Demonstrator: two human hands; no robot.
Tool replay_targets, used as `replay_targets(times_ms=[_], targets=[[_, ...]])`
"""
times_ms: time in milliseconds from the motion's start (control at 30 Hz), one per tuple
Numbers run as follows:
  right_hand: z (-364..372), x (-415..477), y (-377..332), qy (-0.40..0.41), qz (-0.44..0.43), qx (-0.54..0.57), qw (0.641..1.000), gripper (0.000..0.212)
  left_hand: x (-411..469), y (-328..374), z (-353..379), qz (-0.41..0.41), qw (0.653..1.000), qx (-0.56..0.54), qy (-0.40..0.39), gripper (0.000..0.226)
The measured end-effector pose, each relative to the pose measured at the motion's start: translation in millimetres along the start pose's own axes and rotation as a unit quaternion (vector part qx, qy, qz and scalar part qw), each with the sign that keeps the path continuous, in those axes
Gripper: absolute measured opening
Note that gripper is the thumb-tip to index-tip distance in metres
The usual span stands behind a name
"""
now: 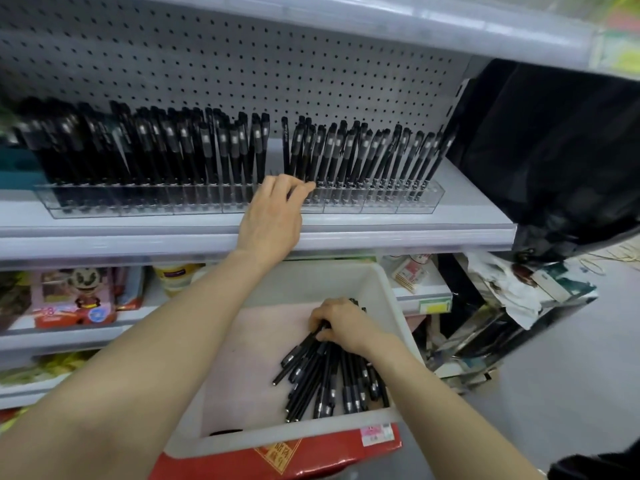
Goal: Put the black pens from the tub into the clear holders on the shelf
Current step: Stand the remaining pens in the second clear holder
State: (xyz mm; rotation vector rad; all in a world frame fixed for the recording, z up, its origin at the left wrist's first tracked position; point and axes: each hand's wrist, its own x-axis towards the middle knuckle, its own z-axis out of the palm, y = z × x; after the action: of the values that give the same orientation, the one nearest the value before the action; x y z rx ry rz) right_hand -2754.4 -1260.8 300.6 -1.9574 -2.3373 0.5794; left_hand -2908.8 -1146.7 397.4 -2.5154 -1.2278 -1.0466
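Note:
A white tub (pixel 391 299) below the shelf holds a heap of loose black pens (pixel 325 379) on its right side. My right hand (pixel 343 323) is down in the tub, its fingers curled round a few pens at the top of the heap. My left hand (pixel 273 216) reaches up to the clear holders (pixel 415 202) on the grey shelf (pixel 381 233). Its fingers curl at the foot of the standing pens (pixel 363 154) in the middle of the row. Whether that hand holds a pen is hidden. Both holder rows stand full of upright black pens.
A black plastic bag (pixel 554 150) hangs at the shelf's right end. The tub sits on a red box (pixel 277 459). Lower shelves at the left carry packaged goods (pixel 76 299). Stacked papers and packets (pixel 502 306) lie to the right of the tub.

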Motion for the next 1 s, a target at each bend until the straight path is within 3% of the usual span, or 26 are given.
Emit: replay_targets(times_ms=[233,367,500,667,800,1000], targets=[[-9.5,-4.2,1.7,0.001,0.002,-0.009,1.0,0.011,0.4,-1.0,-0.8,0.006,1.0,-0.005,-0.007,0.057],[-34.1,-12.4,8.0,0.046,0.017,0.105,0.993,0.009,0.2,-2.2,-0.1,0.016,1.0,-0.005,-0.003,0.058],[-75.2,-25.8,10.1,0.12,0.022,0.268,0.956,0.014,1.5,-2.1,-0.2,0.019,1.0,0.006,0.005,0.057],[-136.6,-40.8,9.8,0.203,0.014,0.448,0.87,0.011,14.3,0.4,-2.7,0.052,0.998,0.028,0.018,0.048],[-182.6,-42.7,21.3,0.33,0.021,0.407,0.852,0.018,22.4,5.7,2.6,0.068,0.997,0.021,0.016,0.042],[-229.0,-25.2,35.2,0.503,0.021,0.35,0.79,0.016,18.2,2.3,8.7,0.055,0.998,0.005,0.024,0.042]])
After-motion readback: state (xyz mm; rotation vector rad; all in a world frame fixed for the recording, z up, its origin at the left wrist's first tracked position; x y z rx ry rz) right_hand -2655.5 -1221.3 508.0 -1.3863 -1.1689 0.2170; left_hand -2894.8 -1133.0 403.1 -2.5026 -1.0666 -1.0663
